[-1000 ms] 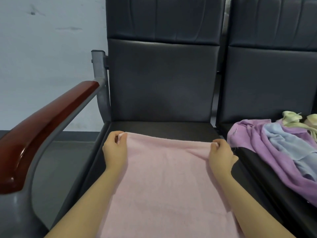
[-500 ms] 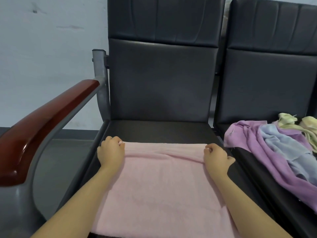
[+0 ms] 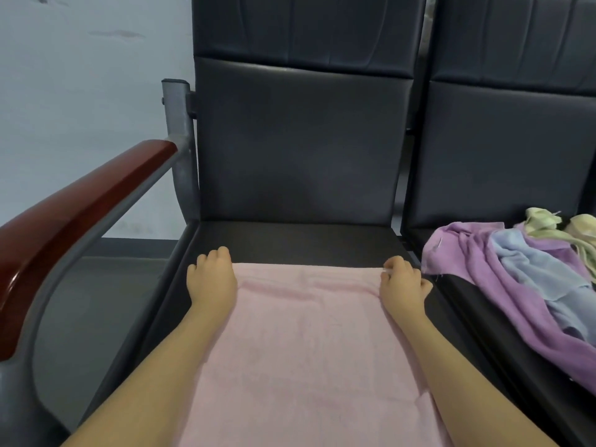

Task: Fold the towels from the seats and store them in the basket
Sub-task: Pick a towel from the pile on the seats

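A: Where is the pale pink terry towel (image 3: pixel 309 346), and which way does it run?

B: It lies flat on the black padded seat (image 3: pixel 300 240) of the left-hand chair; its long axis runs from the person toward the backrest, and its far edge lies straight across the seat, short of the black backrest (image 3: pixel 300 140); the near end passes out of view at the bottom, so I cannot tell how long it is.

A: And the hands?

B: The left hand (image 3: pixel 211 279) sits at the far left corner with its fingers curled down over the towel's edge; the right hand (image 3: pixel 401 285) sits at the far right corner, fingers curled likewise, a bit of the hem showing at its fingertips; both seem to pinch the corners, though the grip itself is hidden under the knuckles.

A: Anything beside it?

B: On the neighbouring black seat (image 3: pixel 477 304) to the right lies a loose heap; a crumpled purple towel (image 3: pixel 516 304) on the near side, a light blue towel (image 3: pixel 535 269) over it, and a pale yellow towel (image 3: pixel 554 224) at the back; the purple one hangs over the seat's front; the heap is just beside the right hand, not touching it.

A: To the left?

B: A reddish-brown wooden armrest (image 3: pixel 80 208) on a grey metal frame (image 3: pixel 180 137); a pale wall (image 3: pixel 80 91) stands behind.
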The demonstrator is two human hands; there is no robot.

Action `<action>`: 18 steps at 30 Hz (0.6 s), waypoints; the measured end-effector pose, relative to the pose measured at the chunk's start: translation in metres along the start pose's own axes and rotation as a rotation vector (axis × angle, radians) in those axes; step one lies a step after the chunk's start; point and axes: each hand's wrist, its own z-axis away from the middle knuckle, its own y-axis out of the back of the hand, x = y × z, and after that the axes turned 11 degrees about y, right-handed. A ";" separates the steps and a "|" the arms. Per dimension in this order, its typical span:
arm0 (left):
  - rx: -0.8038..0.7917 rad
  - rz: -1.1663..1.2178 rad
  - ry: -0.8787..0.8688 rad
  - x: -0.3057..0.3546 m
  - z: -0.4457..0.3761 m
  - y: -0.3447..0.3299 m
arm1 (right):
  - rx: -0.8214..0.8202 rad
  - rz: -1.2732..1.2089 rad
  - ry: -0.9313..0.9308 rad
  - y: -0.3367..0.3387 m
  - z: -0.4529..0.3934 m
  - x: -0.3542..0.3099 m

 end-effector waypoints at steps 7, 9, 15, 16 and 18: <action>-0.044 -0.076 0.038 -0.005 0.009 0.005 | 0.007 -0.074 -0.010 0.009 0.012 0.001; -0.029 -0.036 0.018 -0.006 0.012 0.013 | 0.112 -0.163 0.013 0.017 0.022 -0.002; 0.102 0.288 -0.014 -0.007 0.024 0.053 | 0.307 -0.230 0.153 0.057 0.036 -0.023; 0.121 0.302 -0.037 -0.008 0.027 0.061 | 0.339 -0.247 0.173 0.065 0.038 -0.027; 0.151 0.328 -0.079 -0.011 0.033 0.077 | 0.404 -0.281 0.205 0.083 0.044 -0.032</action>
